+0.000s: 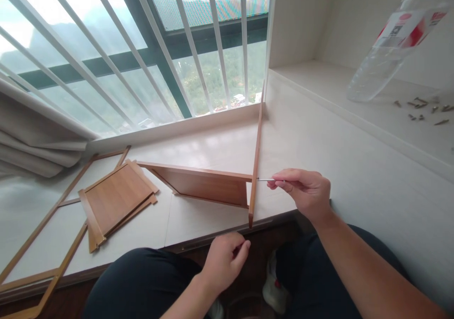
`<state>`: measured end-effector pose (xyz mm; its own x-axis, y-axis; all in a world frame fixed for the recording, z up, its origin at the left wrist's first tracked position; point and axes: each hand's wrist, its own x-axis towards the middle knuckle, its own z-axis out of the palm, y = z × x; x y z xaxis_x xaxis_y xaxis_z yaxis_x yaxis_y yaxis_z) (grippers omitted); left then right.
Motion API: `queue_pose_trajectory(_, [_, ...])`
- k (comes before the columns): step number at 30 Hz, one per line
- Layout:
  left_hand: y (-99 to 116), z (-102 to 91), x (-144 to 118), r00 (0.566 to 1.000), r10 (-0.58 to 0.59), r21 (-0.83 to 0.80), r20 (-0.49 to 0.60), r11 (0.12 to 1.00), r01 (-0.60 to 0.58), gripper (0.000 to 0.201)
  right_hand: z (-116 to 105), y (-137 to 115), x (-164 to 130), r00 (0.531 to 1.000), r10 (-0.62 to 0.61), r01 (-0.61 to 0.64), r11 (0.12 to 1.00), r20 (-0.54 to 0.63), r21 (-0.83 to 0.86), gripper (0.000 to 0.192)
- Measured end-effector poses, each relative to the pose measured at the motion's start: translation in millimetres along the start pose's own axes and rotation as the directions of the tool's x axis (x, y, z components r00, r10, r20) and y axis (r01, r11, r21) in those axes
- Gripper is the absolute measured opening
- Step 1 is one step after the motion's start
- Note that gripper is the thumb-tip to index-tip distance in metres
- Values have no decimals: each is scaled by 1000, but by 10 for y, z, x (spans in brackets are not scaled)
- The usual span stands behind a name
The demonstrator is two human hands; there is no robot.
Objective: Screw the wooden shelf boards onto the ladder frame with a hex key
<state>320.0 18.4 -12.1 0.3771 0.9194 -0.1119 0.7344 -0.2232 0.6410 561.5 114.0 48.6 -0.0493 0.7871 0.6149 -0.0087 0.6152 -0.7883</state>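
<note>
In my right hand (pixel 307 191) a thin metal Allen key (pixel 265 180) is pinched between thumb and fingers. Its tip meets the side of a narrow wooden post (pixel 256 168). A framed wooden panel (pixel 209 184) stands on edge against the other side of that post. My left hand (pixel 227 260) hangs just below the post's near end, apart from it, with fingers curled closed; whatever it may hold is hidden. Further left, a pair of stacked wooden panels (pixel 117 196) lies partly over a slender wooden frame (pixel 73 229).
On the raised ledge at right stand a plastic bottle (pixel 386 49) and several loose screws (pixel 420 102). A barred window (pixel 159 49) is behind the white surface (pixel 216 144). A grey curtain (pixel 35 130) hangs at left. My knees are close under the surface's front edge.
</note>
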Motion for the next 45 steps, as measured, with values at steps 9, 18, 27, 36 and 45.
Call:
queue_pose_trajectory(9, [-112, 140, -19, 974, -99, -344, -202, 939, 24, 18, -36, 1, 26, 999, -20, 19, 999, -30, -30, 13])
queue_pose_trajectory(18, [-147, 182, 60, 991, -60, -299, -120, 954, 22, 36, -39, -4, 37, 998, -62, 62, 998, 33, -17, 25])
queue_pose_trajectory(27, [-132, 144, 110, 1000, -22, -227, -16, 974, 17, 35, -113, 45, 35, 985, -86, 97, 993, 149, -66, 34])
queue_pose_trajectory(36, [-53, 108, 296, 996, 76, -34, -35, 996, -77, 17, -126, 53, 75, 969, -121, 153, 979, 215, -136, 33])
queue_pose_trajectory(45, [23, 121, 368, 989, 134, 65, -68, 989, -130, 19, -103, 18, 80, 983, -85, 115, 977, 164, -182, 26])
